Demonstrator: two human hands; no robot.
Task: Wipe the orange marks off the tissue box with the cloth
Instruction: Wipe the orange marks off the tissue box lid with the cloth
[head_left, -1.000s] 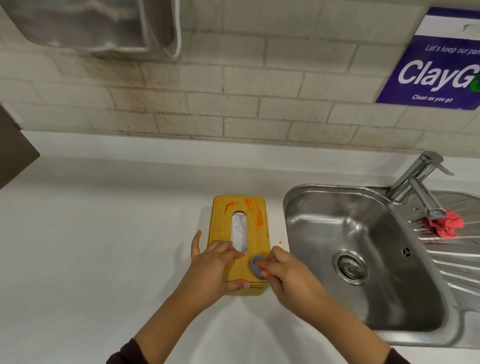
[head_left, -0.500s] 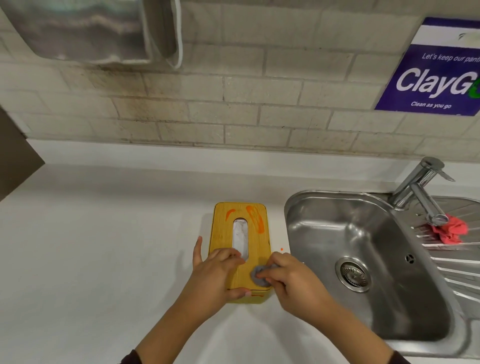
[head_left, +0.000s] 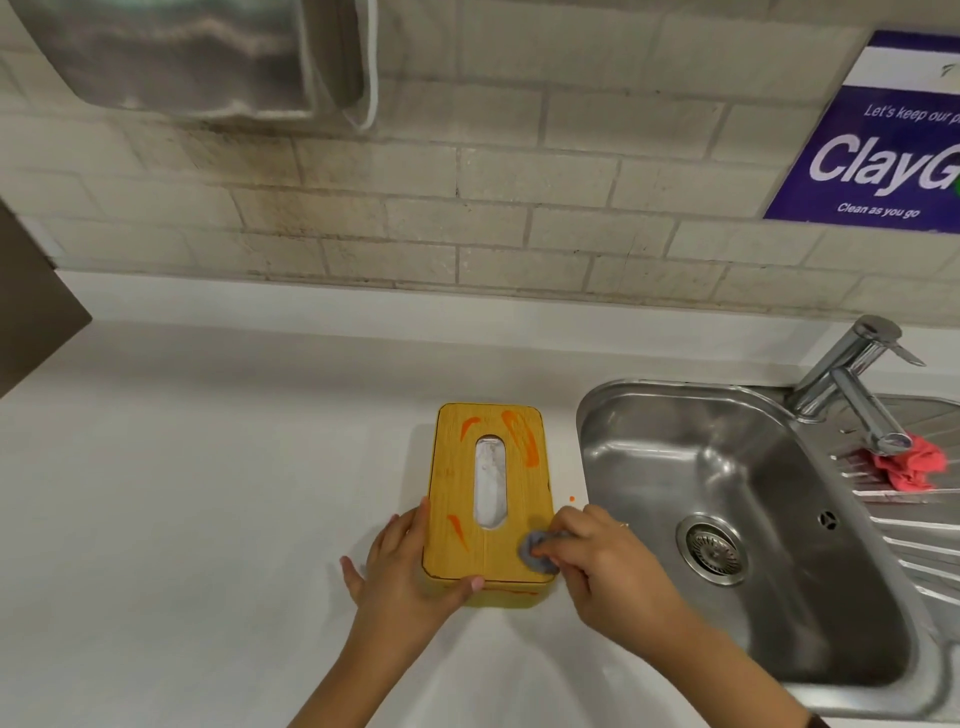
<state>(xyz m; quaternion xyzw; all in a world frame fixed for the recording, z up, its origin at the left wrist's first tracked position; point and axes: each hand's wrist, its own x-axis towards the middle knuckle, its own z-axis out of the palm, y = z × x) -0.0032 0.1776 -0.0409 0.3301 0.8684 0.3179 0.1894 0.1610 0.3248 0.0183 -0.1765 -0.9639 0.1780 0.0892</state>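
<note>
A yellow wooden tissue box (head_left: 457, 483) lies on the white counter, its oval slot showing white tissue. Orange marks (head_left: 522, 436) streak its lid at the far left, far right and near left, plus a thin line on the front side. My left hand (head_left: 402, 566) clasps the box's near left corner, thumb along the front edge. My right hand (head_left: 597, 561) pinches a small grey cloth (head_left: 535, 552) pressed on the lid's near right corner.
A steel sink (head_left: 727, 519) with a tap (head_left: 857, 384) sits right beside the box. A pink rag (head_left: 909, 465) lies on the drainer. An orange dot (head_left: 572, 499) marks the counter between box and sink. A tiled wall stands behind, with a metal dispenser (head_left: 208, 52) at upper left.
My left hand slid off the lid to the box's left side, uncovering an orange streak at the near left. My right hand stays with the cloth on the near right corner.
</note>
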